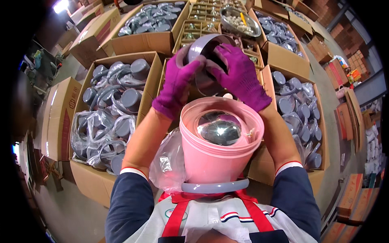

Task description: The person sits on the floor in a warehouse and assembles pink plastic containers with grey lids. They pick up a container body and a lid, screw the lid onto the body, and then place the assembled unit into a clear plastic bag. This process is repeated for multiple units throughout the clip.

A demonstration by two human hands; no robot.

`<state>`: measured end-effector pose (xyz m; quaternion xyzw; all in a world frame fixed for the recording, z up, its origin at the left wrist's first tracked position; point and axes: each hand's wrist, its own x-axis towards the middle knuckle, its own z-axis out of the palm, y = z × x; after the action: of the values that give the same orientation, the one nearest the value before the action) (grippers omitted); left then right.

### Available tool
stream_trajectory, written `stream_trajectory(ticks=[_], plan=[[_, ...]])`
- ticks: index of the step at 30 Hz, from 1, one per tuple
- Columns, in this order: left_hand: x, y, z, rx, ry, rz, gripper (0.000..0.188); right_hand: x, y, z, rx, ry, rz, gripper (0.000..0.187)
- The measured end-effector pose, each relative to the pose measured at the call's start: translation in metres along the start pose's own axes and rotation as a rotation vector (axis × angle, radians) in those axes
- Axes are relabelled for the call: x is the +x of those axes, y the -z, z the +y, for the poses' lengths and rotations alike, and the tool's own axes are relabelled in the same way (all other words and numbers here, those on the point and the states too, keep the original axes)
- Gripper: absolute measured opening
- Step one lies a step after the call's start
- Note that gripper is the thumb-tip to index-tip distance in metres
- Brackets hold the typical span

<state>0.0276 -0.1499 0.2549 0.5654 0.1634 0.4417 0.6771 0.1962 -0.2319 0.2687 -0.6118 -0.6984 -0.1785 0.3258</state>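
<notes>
My left hand (181, 80), in a purple knit glove, is closed round the left side of a grey round plastic shell (207, 43). My right hand (240, 72), gloved the same way, grips the shell's right side, its fingertips partly inside the dark opening. The shell is tilted, and my fingers hide some of it. Nearer to me, between my forearms, stands a pink plastic container (214, 164) shaped like a bucket. Inside it shows a silvery mirrored dome (219, 128). A grey curved handle (214, 186) lies across its near side, against my body.
Open cartons of grey handled plastic parts, some in clear bags, flank me: left carton (111, 109), right carton (300, 105). Ahead is a divided crate (190, 29) with glassy pieces. A metal bowl (241, 22) of small pale pieces sits there. A clear plastic bag (168, 164) hangs beside the pink container.
</notes>
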Motion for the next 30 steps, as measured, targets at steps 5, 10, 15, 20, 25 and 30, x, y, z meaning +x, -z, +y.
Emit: stream_trajectory(ticks=[5, 10, 15, 20, 25, 30], plan=[[-0.029, -0.010, 0.031, -0.152, -0.172, 0.076, 0.065, -0.010, 0.033, -0.024, 0.108, -0.271, -0.279, 0.059], [-0.032, -0.021, 0.047, 0.156, -0.308, 0.079, 0.068, 0.016, 0.044, -0.027, 0.144, 0.039, 0.474, 0.061], [-0.041, 0.001, 0.075, 0.204, -0.585, 0.169, 0.053, -0.020, 0.071, -0.026, 1.158, -0.634, -0.519, 0.079], [-0.065, 0.008, 0.069, 0.329, -0.289, -0.658, 0.079, -0.081, 0.044, -0.011, 1.619, -0.501, 0.109, 0.073], [-0.057, -0.026, 0.088, 0.691, -0.597, -0.810, 0.091, -0.079, 0.020, -0.029, 1.855, -0.335, 0.010, 0.081], [-0.062, -0.024, 0.081, 0.916, -0.711, -0.749, 0.099, -0.106, 0.040, -0.009, 1.223, -0.268, -0.027, 0.093]])
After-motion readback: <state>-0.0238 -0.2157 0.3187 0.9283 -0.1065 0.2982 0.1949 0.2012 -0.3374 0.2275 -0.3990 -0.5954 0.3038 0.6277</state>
